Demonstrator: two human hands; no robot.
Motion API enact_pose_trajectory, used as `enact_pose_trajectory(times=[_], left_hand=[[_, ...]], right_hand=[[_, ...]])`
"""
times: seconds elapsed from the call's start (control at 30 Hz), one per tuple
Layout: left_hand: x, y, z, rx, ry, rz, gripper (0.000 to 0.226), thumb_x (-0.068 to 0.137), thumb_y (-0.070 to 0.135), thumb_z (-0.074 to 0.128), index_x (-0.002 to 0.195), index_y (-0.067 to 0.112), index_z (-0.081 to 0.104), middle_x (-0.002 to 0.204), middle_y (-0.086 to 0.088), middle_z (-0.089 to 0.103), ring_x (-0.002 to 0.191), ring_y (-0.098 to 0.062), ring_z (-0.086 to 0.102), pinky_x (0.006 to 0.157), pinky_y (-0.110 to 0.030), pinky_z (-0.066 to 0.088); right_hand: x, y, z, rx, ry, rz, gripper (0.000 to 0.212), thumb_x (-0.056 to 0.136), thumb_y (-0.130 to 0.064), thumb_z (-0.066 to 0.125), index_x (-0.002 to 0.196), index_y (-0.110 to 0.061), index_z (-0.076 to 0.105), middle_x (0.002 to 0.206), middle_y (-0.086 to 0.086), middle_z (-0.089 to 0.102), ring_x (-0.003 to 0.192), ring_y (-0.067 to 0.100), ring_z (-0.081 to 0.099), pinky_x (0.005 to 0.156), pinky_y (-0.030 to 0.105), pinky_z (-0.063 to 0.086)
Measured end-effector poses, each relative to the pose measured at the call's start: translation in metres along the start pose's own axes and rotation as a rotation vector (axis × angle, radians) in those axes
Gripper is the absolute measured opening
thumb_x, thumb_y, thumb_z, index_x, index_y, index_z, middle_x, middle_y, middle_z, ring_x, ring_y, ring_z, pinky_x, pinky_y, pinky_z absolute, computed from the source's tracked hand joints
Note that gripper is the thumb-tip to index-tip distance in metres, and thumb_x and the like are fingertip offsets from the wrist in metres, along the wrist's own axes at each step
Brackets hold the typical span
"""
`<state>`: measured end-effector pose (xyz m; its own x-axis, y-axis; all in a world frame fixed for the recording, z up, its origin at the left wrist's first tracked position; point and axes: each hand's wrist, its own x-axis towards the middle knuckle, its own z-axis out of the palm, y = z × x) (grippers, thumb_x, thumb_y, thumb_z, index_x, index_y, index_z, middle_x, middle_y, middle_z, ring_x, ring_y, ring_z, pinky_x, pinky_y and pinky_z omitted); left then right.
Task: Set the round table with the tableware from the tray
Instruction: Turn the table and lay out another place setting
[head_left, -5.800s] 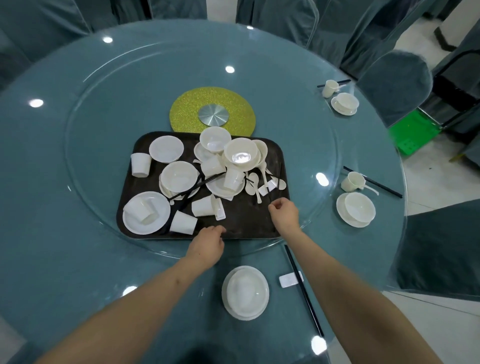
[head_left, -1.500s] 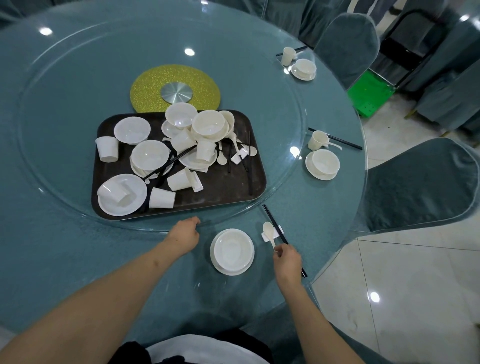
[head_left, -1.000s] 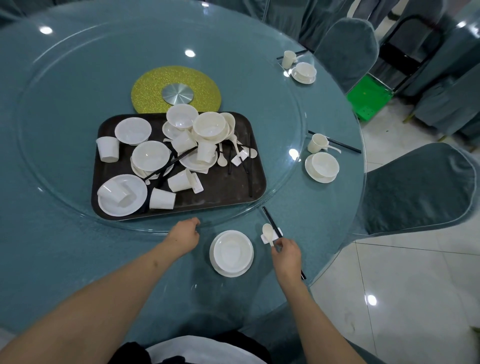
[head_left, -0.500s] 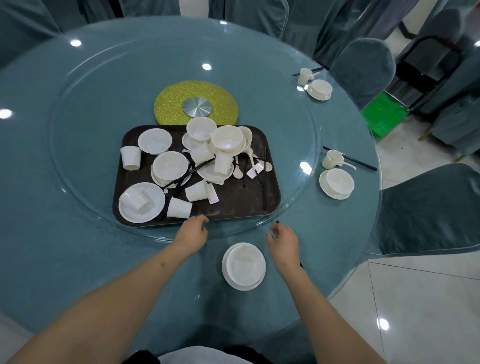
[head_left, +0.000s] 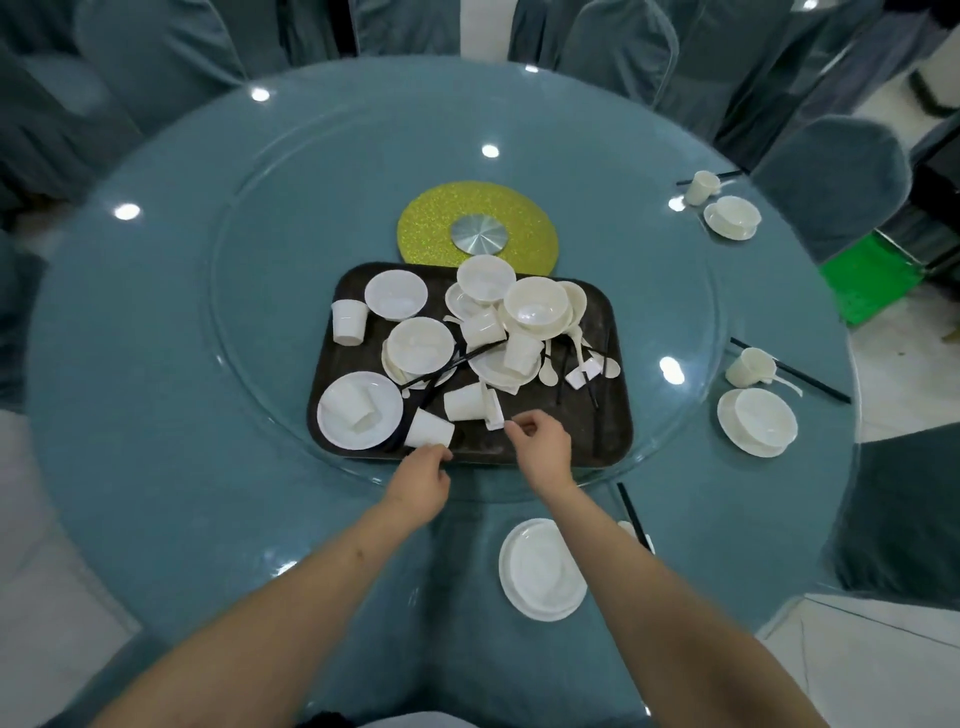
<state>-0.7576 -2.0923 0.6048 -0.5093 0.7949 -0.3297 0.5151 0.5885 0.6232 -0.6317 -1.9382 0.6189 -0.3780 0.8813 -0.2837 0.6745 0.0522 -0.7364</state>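
Reaching into the tray (head_left: 613, 441) near its front edge, right hand (head_left: 540, 447) fingers curled by a tipped cup (head_left: 465, 402), can't tell if pinching; left hand (head_left: 421, 478) loose at the rim. Could easily knock the toppled cups rolling

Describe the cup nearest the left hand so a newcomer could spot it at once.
Start at the dark tray on the glass turntable. At its near edge, just above the left hand, a white cup lies on its side. Unlike the tipped cup behind it, it touches black chopsticks.

Single head-worn wide-angle view, steeply down over the round table (head_left: 156, 415), tray (head_left: 613, 415) near centre.
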Motion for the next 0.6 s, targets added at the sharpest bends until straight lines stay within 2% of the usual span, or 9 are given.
enact_pose_trajectory(times=[0.1, 0.27, 0.4, 0.6], left_hand=[[-0.004, -0.005, 0.0, -0.013, 0.01, -0.01, 0.034, 0.091, 0.006, 0.05, 0.123, 0.008, 0.06, 0.127, -0.01, 0.06, 0.118, -0.024, 0.055, 0.102, -0.029, 0.039], [-0.007, -0.009, -0.001, -0.007, -0.014, -0.018, 0.038, 0.091, 0.006, 0.049, 0.128, 0.008, 0.058, 0.132, -0.011, 0.056, 0.122, -0.025, 0.053, 0.104, -0.026, 0.035], [-0.006, -0.012, -0.002, 0.005, -0.012, -0.022, 0.039, 0.091, 0.008, 0.049, 0.129, 0.01, 0.058, 0.133, -0.01, 0.056, 0.123, -0.024, 0.053, 0.106, -0.028, 0.035], [-0.007, -0.014, -0.001, 0.03, -0.016, -0.014, 0.038, 0.091, 0.009, 0.048, 0.127, 0.011, 0.06, 0.13, -0.01, 0.057, 0.121, -0.026, 0.054, 0.104, -0.03, 0.038]], right_hand=[[0.012, -0.018, 0.013, 0.066, -0.023, 0.069, 0.011, 0.092, -0.025, 0.071, 0.095, -0.015, 0.073, 0.086, -0.005, 0.07, 0.071, -0.003, 0.057, 0.056, 0.007, 0.036], [0.025, -0.034, 0.028, 0.085, -0.076, 0.15, 0.016, 0.092, -0.028, 0.072, 0.097, -0.013, 0.072, 0.082, -0.003, 0.069, 0.065, 0.002, 0.058, 0.052, 0.013, 0.04], [0.031, -0.032, 0.037, 0.049, -0.094, 0.184, 0.017, 0.091, -0.028, 0.074, 0.1, -0.014, 0.074, 0.093, 0.003, 0.073, 0.083, 0.017, 0.065, 0.073, 0.026, 0.045], [0.026, -0.031, 0.038, 0.048, -0.083, 0.165, 0.012, 0.092, -0.022, 0.073, 0.098, -0.012, 0.073, 0.089, 0.001, 0.07, 0.082, 0.016, 0.061, 0.075, 0.025, 0.042]])
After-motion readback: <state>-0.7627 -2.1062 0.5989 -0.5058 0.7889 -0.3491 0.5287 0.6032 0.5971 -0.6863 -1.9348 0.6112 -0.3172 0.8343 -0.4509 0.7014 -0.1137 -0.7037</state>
